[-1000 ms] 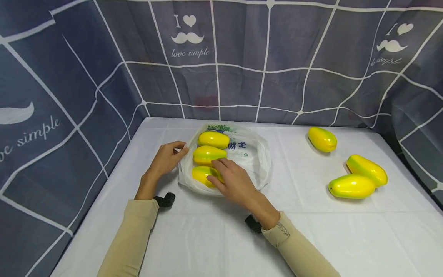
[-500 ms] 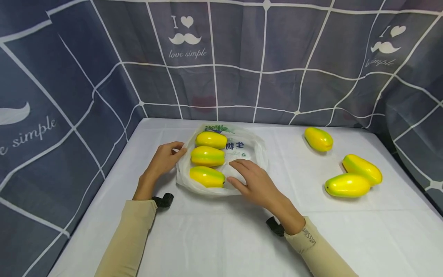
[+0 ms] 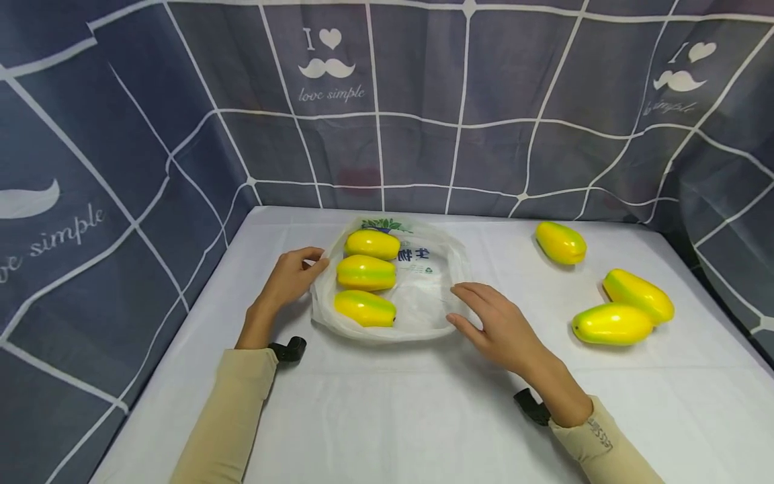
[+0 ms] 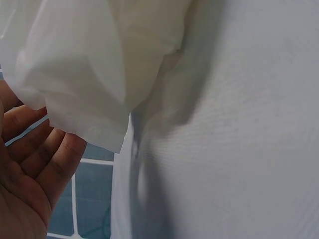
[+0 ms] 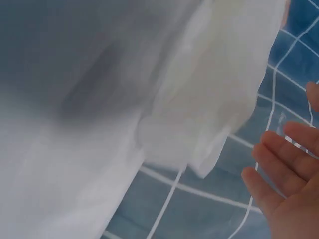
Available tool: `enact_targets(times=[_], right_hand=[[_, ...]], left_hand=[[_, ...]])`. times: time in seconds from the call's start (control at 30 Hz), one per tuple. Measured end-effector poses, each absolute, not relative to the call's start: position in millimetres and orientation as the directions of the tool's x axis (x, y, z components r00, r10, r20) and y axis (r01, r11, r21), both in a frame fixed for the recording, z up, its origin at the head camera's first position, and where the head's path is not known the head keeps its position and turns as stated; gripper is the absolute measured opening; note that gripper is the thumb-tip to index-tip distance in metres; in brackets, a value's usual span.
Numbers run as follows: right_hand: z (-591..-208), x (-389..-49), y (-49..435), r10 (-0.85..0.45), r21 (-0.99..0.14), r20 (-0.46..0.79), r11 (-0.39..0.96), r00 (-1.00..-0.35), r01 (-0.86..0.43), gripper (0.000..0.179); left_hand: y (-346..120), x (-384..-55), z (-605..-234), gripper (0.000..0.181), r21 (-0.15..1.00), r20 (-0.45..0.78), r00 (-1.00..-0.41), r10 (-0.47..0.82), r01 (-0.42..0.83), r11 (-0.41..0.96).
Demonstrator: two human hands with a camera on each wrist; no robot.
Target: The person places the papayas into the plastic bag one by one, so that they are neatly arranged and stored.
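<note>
The right hand (image 3: pixel 502 329) is now at the right edge of the bag (image 3: pixel 426 302); a second ago its fingers lay on the nearest fruit in it, and half a second ago they were just to the right of that fruit. Its thumb and fingers stand apart and grip nothing; I cannot tell whether the fingertips touch the rim. The left hand (image 3: pixel 293 275) stays where it was, pinching the left edge.

The bag lies between the hands, and the far fruit (image 3: pixel 372 244), the middle fruit (image 3: pixel 366 272) and the near fruit (image 3: pixel 365 308) sit in it, just right of the left hand's grip, their places unchanged. Their long axes run sideways, from the left hand toward the right; the near one tilts slightly, its dark tip pointing right and a little toward the person.

On the table (image 3: pixel 375 417), right of the right hand, the back fruit (image 3: pixel 561 243) and the outer fruit (image 3: pixel 643 294) slant, right ends nearer the person. The front fruit (image 3: pixel 612 324) lies nearly sideways, dark tip toward the right hand.
</note>
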State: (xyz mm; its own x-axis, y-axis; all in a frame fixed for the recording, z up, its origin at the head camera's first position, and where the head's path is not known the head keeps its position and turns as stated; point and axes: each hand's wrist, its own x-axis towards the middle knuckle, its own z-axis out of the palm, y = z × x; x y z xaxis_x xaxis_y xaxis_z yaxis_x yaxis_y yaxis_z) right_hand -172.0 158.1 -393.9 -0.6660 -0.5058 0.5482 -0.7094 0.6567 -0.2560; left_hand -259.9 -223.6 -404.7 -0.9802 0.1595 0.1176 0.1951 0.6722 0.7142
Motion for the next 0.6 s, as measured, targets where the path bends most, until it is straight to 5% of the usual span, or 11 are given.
enact_targets(times=[0.6], right_hand=[[-388.7, -149.0, 256.6, -0.368, -0.249, 0.466, 0.818, -0.805, -0.518, 0.049]], left_hand=[[-222.2, -261.6, -406.7, 0.040, 0.708, 0.116, -0.981, 0.155, 0.190, 0.680]])
